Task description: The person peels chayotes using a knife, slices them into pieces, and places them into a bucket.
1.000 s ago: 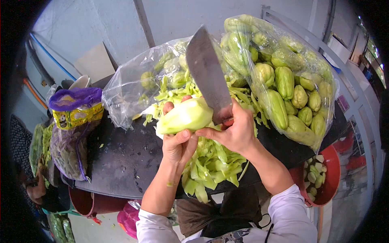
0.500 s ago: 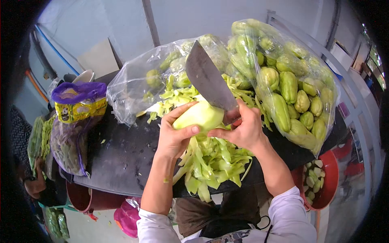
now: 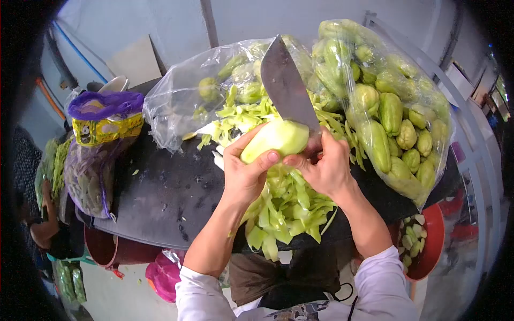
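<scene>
A pale green peeled chayote [image 3: 276, 140] is gripped by my left hand [image 3: 247, 166], with the thumb along its near side. My right hand [image 3: 327, 167] is closed around the base of a broad knife [image 3: 286, 83], whose handle is mostly hidden. The blade points up and away, its lower edge against the right end of the chayote. Below and behind my hands, green peelings [image 3: 289, 206] are heaped on the dark table [image 3: 155, 198].
A clear bag of chayotes [image 3: 393, 112] stands at the right, another plastic bag [image 3: 176, 101] behind. A purple net bag [image 3: 96, 160] sits at the left. Red buckets [image 3: 433, 241] are below the table. Another person's arm [image 3: 47, 214] shows at far left.
The chayote has turned in my left hand, and both hands have shifted a little right. The knife has stayed in my right hand, its blade tilting down and then up again.
</scene>
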A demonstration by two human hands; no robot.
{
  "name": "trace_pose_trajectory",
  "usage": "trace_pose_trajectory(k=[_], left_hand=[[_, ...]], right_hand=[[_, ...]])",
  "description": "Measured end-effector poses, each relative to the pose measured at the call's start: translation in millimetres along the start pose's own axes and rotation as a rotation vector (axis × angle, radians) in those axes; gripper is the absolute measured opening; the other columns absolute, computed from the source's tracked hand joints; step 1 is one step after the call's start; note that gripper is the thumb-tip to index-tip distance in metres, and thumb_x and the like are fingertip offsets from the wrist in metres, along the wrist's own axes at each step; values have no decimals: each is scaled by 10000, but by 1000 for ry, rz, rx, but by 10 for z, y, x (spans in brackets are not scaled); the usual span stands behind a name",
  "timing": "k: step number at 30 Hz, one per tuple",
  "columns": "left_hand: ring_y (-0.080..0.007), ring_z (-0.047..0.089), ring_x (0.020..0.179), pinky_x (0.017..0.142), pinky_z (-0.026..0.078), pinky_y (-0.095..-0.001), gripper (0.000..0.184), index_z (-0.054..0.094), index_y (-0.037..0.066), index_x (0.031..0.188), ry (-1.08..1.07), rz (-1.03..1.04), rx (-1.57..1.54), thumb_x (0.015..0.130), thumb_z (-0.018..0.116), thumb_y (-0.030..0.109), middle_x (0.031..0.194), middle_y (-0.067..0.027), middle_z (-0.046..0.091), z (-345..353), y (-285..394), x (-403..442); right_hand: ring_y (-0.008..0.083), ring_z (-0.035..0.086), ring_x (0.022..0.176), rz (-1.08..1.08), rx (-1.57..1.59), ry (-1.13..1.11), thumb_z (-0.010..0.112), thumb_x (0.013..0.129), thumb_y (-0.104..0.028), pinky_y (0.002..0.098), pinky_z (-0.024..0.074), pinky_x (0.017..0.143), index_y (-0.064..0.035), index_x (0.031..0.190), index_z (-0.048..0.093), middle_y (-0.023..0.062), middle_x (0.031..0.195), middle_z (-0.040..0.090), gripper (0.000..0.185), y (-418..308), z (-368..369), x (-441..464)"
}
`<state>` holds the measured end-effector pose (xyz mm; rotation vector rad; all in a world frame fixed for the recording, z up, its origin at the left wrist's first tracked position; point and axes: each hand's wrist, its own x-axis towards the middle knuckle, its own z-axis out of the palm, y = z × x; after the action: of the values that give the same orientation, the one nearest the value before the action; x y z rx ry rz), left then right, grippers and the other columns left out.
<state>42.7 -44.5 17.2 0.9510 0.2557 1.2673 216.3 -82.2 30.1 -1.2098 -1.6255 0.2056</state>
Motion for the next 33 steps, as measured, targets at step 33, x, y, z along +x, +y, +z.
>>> trace_pose_trajectory(k=[33], left_hand=[[-253, 581, 1138, 981, 473, -400, 684, 469, -17, 1337, 85, 83, -54, 903, 641, 483, 1243, -134, 589, 135, -129, -35]], right_hand=[[421, 664, 695, 81, -117, -251, 659, 885, -461, 487, 519, 607, 9, 945, 640, 230, 721, 657, 474, -81, 275, -39]])
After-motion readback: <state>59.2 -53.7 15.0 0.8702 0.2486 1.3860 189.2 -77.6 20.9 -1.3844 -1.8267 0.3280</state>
